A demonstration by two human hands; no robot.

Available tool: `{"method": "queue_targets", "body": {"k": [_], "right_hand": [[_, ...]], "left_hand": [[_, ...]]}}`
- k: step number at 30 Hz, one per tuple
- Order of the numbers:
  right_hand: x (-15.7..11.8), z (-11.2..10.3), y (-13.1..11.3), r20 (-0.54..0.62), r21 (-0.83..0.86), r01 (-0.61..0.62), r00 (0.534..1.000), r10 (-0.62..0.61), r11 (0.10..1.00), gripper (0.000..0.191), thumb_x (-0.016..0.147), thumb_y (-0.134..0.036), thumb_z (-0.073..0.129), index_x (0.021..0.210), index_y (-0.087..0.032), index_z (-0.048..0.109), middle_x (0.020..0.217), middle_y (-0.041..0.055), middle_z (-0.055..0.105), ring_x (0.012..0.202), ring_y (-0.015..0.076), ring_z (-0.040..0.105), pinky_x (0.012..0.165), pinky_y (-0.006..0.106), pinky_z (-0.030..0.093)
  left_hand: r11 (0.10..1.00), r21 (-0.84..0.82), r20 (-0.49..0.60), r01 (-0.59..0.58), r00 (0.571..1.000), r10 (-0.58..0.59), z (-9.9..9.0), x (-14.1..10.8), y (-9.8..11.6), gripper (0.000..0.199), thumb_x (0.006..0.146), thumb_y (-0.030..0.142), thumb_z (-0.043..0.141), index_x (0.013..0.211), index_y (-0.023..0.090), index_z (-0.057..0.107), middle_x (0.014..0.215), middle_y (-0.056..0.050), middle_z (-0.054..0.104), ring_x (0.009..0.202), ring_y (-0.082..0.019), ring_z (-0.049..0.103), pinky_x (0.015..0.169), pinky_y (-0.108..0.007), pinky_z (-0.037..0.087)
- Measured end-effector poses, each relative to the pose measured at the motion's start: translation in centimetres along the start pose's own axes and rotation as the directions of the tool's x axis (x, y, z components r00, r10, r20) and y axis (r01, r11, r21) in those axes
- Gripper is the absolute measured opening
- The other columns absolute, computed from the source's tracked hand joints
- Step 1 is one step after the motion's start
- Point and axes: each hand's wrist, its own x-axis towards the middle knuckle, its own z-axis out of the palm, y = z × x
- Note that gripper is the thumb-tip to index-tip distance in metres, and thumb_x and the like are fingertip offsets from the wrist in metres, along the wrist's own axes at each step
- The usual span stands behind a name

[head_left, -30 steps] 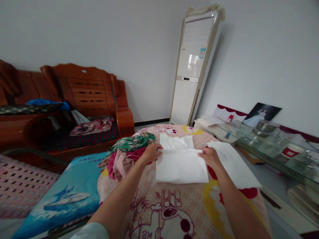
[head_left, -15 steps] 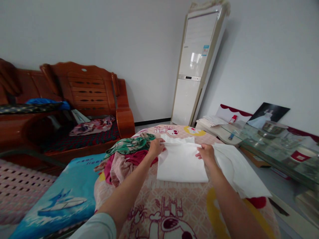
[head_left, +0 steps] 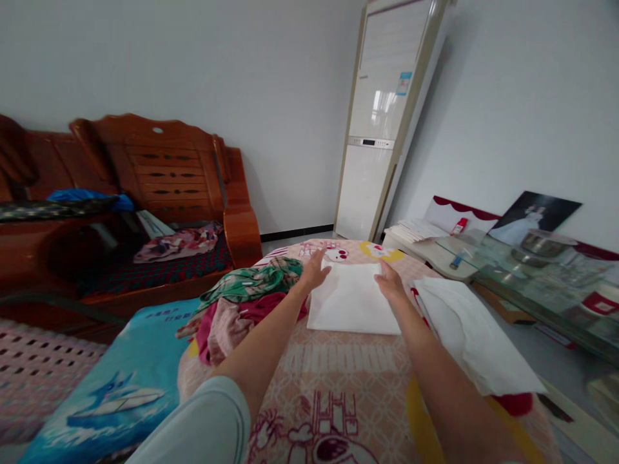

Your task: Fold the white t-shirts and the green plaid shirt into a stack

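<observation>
The folded white rectangular fabric piece [head_left: 355, 303] lies flat on a round table with a pink patterned cloth cover [head_left: 338, 361], between the two hands. The left hand [head_left: 315, 273] is at its far left corner, thumb spread from the extended fingers, gripping nothing. The right hand [head_left: 391, 283] touches its far right corner, fingers slightly bent; whether they pinch it, I cannot tell.

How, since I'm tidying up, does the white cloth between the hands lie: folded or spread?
Folded: the white cloth lies in a compact rectangle with straight edges.
</observation>
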Motion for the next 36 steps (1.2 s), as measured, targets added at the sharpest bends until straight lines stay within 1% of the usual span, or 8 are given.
{"method": "queue_targets", "body": {"k": [4, 11, 16, 20, 23, 28, 32, 36], "right_hand": [[-3.6, 0.3, 1.3, -0.011, 0.004, -0.06, 0.998, 0.06, 0.998, 0.035, 0.089, -0.032, 0.052, 0.12, -0.017, 0.06, 0.11, 0.01, 0.065, 0.094, 0.0214, 0.063, 0.083, 0.038, 0.053], [-9.5, -1.6, 4.7, -0.128, -0.146, -0.194, 0.976, 0.175, 0.97, 0.037, 0.077, -0.024, 0.045, 0.102, -0.016, 0.071, 0.095, 0.0123, 0.073, 0.089, 0.024, 0.067, 0.081, 0.035, 0.052], [-11.5, -2.6, 5.6, -0.063, -0.054, -0.322, 0.946, 0.319, 0.945, 0.04, 0.075, -0.03, 0.05, 0.104, -0.013, 0.07, 0.084, 0.0109, 0.073, 0.076, 0.0235, 0.068, 0.071, 0.034, 0.054], [-12.5, -2.5, 5.5, -0.011, 0.191, -0.416, 0.905, 0.425, 0.889, 0.046, 0.072, -0.034, 0.055, 0.109, -0.011, 0.068, 0.071, 0.0062, 0.07, 0.053, 0.019, 0.062, 0.044, 0.028, 0.047], [-13.0, -2.2, 5.0, 0.015, 0.419, -0.438, 0.879, 0.476, 0.795, 0.055, 0.069, -0.036, 0.059, 0.117, -0.008, 0.063, 0.066, 0.0038, 0.067, 0.047, 0.0165, 0.06, 0.034, 0.023, 0.039], [-13.4, -2.1, 4.4, 0.104, 0.576, -0.428, 0.884, 0.456, 0.697, 0.065, 0.063, -0.036, 0.068, 0.12, -0.006, 0.059, 0.051, -0.0023, 0.059, 0.04, 0.014, 0.056, 0.031, 0.02, 0.033], [-13.5, -2.1, 4.5, 0.103, 0.668, -0.385, 0.895, 0.433, 0.637, 0.069, 0.062, -0.04, 0.073, 0.122, -0.008, 0.058, 0.057, -0.0004, 0.063, 0.046, 0.0161, 0.061, 0.033, 0.02, 0.035], [-13.5, -2.0, 4.3, 0.13, 0.64, -0.418, 0.886, 0.445, 0.645, 0.07, 0.061, -0.036, 0.074, 0.122, -0.007, 0.058, 0.051, -0.0038, 0.058, 0.041, 0.0145, 0.057, 0.031, 0.019, 0.032]], "left_hand": [[0.998, -0.06, 0.071, -0.027, 0.997, 0.031, 1.6, -4.4, -1.8, 0.052, 0.082, 0.017, 0.057, 0.133, 0.017, 0.047, 0.141, -0.014, 0.047, 0.117, -0.022, 0.056, 0.099, -0.04, 0.046], [0.97, 0.041, 0.109, 0.24, 0.964, -0.244, 0.2, -10.7, -1.9, 0.041, 0.08, 0.013, 0.058, 0.12, 0.016, 0.056, 0.111, -0.008, 0.067, 0.099, -0.016, 0.064, 0.089, -0.027, 0.048], [0.942, 0.014, 0.154, 0.336, 0.93, -0.334, -0.9, -12.0, -1.1, 0.037, 0.079, 0.012, 0.06, 0.115, 0.015, 0.058, 0.102, -0.005, 0.07, 0.092, -0.014, 0.066, 0.084, -0.023, 0.048], [0.931, -0.073, 0.175, 0.358, 0.924, -0.341, -1.2, -13.0, -1.5, 0.038, 0.076, 0.013, 0.064, 0.114, 0.017, 0.06, 0.095, -0.003, 0.07, 0.084, -0.013, 0.066, 0.076, -0.022, 0.05], [0.876, -0.248, 0.217, 0.414, 0.905, -0.366, -1.3, -13.7, -1.7, 0.041, 0.079, 0.015, 0.059, 0.12, 0.015, 0.056, 0.087, -0.002, 0.068, 0.064, -0.01, 0.062, 0.055, -0.018, 0.047], [0.696, -0.527, 0.319, 0.489, 0.872, -0.371, -1.2, -14.1, -1.8, 0.054, 0.077, 0.018, 0.058, 0.13, 0.011, 0.048, 0.079, 0.0, 0.063, 0.043, -0.005, 0.049, 0.037, -0.016, 0.034], [0.702, -0.546, 0.33, 0.457, 0.888, -0.321, -1.3, -14.3, -1.9, 0.063, 0.075, 0.022, 0.061, 0.134, 0.008, 0.045, 0.066, 0.005, 0.056, 0.035, -0.005, 0.043, 0.034, -0.017, 0.03], [0.708, -0.583, 0.365, 0.399, 0.907, -0.211, -1.3, -14.6, -2.1, 0.077, 0.073, 0.025, 0.064, 0.142, 0.011, 0.035, 0.076, 0.002, 0.059, 0.038, -0.006, 0.047, 0.036, -0.018, 0.033]]}}
